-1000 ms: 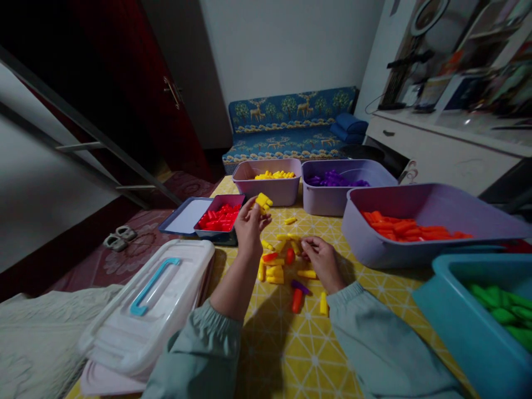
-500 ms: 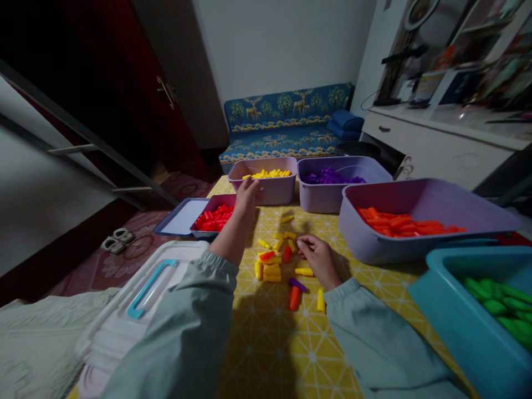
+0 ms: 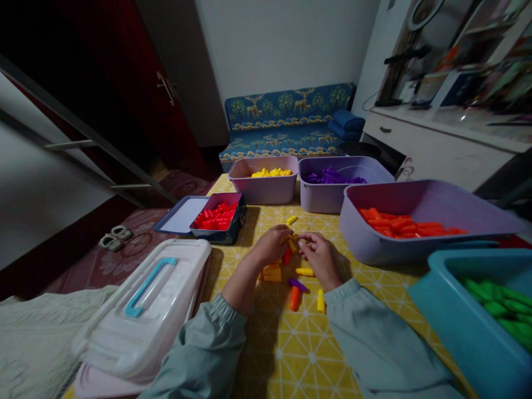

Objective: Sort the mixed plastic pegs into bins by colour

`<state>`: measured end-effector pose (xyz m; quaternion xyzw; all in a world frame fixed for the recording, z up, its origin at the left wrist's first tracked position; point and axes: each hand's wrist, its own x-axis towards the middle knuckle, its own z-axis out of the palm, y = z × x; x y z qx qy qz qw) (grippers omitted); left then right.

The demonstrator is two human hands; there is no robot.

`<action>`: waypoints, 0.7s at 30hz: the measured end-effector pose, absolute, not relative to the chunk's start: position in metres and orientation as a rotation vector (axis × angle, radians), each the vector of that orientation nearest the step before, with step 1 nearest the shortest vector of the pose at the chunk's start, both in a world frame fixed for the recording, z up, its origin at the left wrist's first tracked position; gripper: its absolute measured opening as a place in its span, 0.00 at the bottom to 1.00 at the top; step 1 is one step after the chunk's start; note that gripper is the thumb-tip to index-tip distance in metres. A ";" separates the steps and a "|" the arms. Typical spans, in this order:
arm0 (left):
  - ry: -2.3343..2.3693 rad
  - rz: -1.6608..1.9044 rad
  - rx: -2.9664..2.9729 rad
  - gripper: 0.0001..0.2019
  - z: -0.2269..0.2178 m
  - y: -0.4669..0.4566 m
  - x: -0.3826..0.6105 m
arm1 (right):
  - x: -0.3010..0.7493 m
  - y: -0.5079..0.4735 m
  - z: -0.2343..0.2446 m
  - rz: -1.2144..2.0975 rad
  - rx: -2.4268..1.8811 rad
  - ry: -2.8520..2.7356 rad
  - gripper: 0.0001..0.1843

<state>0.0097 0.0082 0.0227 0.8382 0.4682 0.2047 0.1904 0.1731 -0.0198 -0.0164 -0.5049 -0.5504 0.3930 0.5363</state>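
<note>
My left hand (image 3: pixel 271 245) reaches over a small pile of yellow plastic pieces (image 3: pixel 272 272) on the table, its fingers curled down at the pile's far side. Part of the pile is hidden beneath it. Close on its right, my right hand (image 3: pixel 320 256) has thumb and fingers pinched together beside the same pieces; what they hold, if anything, cannot be made out. Between the hands shows a red-orange piece (image 3: pixel 286 255). Nearer me lie a purple piece (image 3: pixel 297 285), an orange piece (image 3: pixel 295 298) and a yellow piece (image 3: pixel 321 301).
Around the table stand a pinkish bin (image 3: pixel 264 194) of yellow pieces, a purple-filled bin (image 3: pixel 320 200), a lilac bin (image 3: pixel 361 238) of orange pieces and a teal bin (image 3: pixel 453 310) of green ones. At left are a box (image 3: pixel 226 235) of red pieces and a clear lid (image 3: pixel 166 310).
My left hand has come back from the bin of yellow pieces, down and right to the pile beside my right hand. The right hand has barely moved.
</note>
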 end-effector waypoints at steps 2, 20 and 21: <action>1.320 0.567 2.397 0.24 0.024 0.001 0.007 | 0.173 -0.020 -0.016 0.852 -1.219 -1.374 0.17; 1.468 0.889 2.231 0.17 0.006 -0.015 -0.002 | 0.172 -0.023 -0.017 0.733 -1.190 -1.687 0.12; 1.462 0.888 2.235 0.16 0.006 -0.015 -0.001 | 0.172 -0.023 -0.017 0.731 -1.193 -1.681 0.12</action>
